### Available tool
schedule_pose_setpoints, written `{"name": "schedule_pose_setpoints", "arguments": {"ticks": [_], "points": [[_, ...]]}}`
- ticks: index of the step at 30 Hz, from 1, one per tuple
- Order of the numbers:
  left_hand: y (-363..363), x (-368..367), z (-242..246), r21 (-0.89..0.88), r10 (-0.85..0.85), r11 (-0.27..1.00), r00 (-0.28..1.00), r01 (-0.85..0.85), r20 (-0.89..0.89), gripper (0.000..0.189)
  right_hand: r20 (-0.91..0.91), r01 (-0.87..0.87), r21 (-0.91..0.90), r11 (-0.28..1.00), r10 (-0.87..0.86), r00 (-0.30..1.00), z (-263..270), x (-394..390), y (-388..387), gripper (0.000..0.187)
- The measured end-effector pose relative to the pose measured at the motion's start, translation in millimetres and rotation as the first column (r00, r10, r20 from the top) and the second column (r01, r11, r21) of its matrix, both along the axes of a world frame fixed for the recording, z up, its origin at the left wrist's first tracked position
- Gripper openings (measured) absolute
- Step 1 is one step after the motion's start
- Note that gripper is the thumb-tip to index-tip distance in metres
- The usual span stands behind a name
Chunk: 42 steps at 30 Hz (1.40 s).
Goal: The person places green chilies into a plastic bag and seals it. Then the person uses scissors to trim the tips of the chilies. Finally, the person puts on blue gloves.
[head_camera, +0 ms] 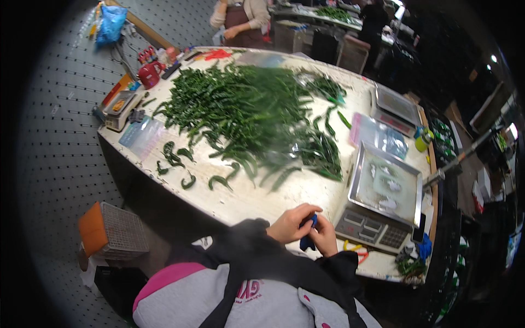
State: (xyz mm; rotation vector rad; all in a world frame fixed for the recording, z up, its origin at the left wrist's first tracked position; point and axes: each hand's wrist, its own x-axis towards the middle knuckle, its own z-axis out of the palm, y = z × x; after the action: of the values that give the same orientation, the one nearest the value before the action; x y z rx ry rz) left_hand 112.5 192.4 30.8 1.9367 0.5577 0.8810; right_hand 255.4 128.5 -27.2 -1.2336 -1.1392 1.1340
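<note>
Both my hands meet above the near edge of a white table. My left hand and my right hand hold a small dark-blue item between their fingers, possibly a glove or cloth. Beyond them lies a large pile of long green peppers, with a few curled peppers apart from it at the near left. A clear plastic bag of green peppers rests at the pile's right side. To the right of my hands stands a digital scale with a metal tray on top.
A second scale and clear zip bags lie at the right. A small scale, more bags and a red kettle line the left. A plastic crate stands on the floor. A person is across the table.
</note>
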Motion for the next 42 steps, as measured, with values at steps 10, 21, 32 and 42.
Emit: {"name": "schedule_pose_setpoints", "arguments": {"ticks": [10, 21, 32, 42], "points": [[9.7, -32.1, -18.0, 0.302, 0.424, 0.888, 0.871, -0.347, -0.248, 0.040, -0.204, -0.222, -0.260, 0.940, 0.171, 0.964, 8.9, -0.2, 26.3, 0.018], [-3.3, -21.9, -16.1, 0.109, 0.142, 0.984, 0.990, -0.139, -0.021, 0.037, 0.569, -0.103, 0.283, 0.953, -0.081, 0.818, 6.4, -22.6, 59.9, 0.039], [18.1, -43.4, -34.4, 0.267, 0.443, 0.894, 0.803, -0.360, -0.399, 0.028, 0.379, -0.200, 0.007, 0.980, 0.183, 0.907, 22.1, -34.7, 53.6, 0.037], [17.2, -44.9, -23.7, 0.172, 0.531, 0.847, 0.793, -0.503, -0.299, 0.019, 0.196, -0.320, -0.066, 0.945, 0.327, 0.924, 0.3, -27.1, 53.1, 0.016]]}}
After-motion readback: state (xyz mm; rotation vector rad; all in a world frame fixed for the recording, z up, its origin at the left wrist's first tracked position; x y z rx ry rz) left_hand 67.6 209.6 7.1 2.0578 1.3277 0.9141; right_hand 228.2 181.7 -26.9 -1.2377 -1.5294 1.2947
